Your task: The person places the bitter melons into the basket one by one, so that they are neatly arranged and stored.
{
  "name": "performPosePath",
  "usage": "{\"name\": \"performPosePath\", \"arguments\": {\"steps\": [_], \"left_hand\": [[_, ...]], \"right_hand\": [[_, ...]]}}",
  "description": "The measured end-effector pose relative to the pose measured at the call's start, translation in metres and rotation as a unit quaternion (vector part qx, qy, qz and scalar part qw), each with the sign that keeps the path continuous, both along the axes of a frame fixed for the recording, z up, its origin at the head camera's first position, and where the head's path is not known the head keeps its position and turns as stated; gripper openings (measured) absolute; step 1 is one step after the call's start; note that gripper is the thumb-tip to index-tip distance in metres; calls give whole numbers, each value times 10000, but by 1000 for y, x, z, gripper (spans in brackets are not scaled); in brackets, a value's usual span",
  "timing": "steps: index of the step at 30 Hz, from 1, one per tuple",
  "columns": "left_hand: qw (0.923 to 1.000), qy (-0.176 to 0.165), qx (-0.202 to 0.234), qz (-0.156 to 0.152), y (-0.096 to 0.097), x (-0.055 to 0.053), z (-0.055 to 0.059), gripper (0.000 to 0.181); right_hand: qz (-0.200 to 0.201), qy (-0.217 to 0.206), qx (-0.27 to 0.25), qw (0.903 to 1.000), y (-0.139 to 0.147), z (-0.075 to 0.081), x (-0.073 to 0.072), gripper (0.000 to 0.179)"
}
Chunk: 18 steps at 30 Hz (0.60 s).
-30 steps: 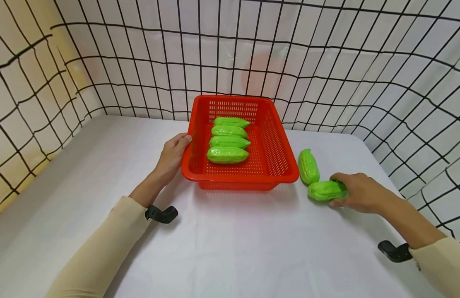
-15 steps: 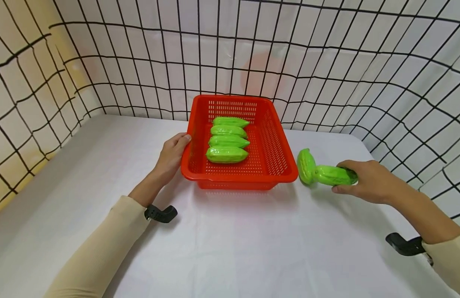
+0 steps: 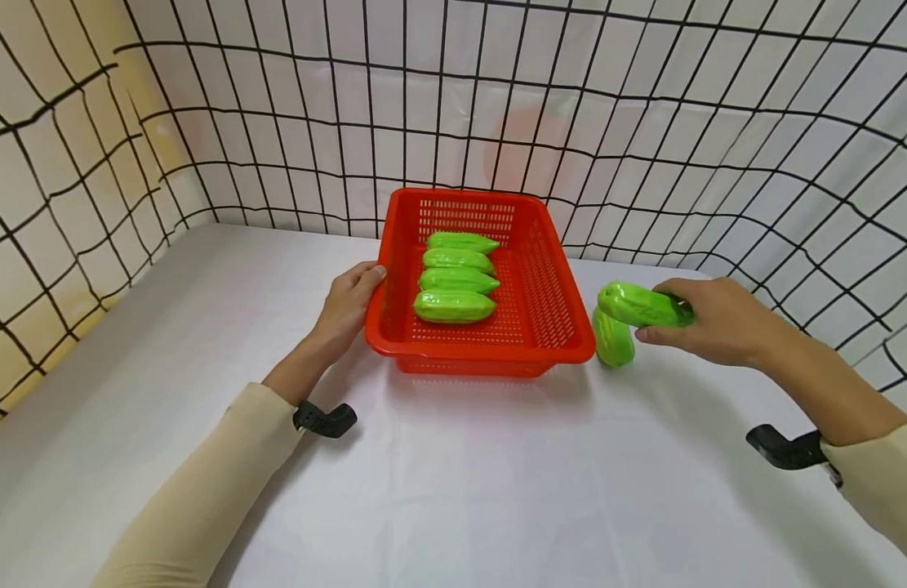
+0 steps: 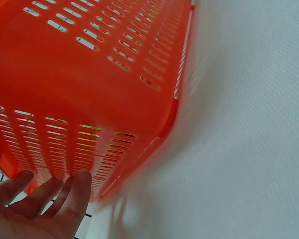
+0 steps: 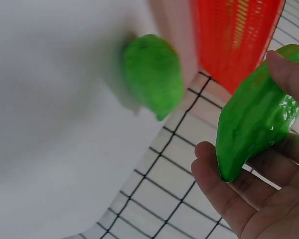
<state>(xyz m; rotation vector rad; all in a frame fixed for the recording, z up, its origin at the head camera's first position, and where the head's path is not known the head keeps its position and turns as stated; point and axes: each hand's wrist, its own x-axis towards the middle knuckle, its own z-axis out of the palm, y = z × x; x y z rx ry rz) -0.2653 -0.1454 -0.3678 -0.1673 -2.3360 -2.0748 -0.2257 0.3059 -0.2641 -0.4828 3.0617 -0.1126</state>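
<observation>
A red plastic basket (image 3: 482,351) with slotted walls stands on the table, several green bitter melons (image 3: 455,306) lying side by side in its left part. My left hand (image 3: 348,304) holds the basket's left side, thumb at the rim; the left wrist view shows the fingers (image 4: 74,199) against the outer wall. To the basket's right, my right hand (image 3: 728,320) grips another bitter melon (image 3: 639,305) between thumb and fingers, raised off the table. Below it a further bitter melon (image 3: 613,341) lies on the table, partly covered in the head view but apart in the right wrist view.
A white cloth covers the table (image 3: 482,474). Black wire mesh (image 3: 335,122) stands along the back and both sides, close behind the basket. Each wrist wears a black strap-like mount (image 3: 324,419).
My right hand has lifted its bitter melon from the table and moved it upward, over the one lying there. The left hand stays on the basket. The head view has shifted slightly.
</observation>
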Motion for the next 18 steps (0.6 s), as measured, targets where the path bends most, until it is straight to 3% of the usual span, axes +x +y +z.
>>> {"name": "performPosePath", "arguments": {"steps": [9, 18], "left_hand": [[10000, -25, 38, -12, 1, -1, 3, 48], [10000, -67, -17, 18, 0, 0, 1, 48]], "right_hand": [[176, 120, -32, 9998, -39, 20, -9, 67], [490, -286, -175, 9982, -96, 31, -20, 52]]}}
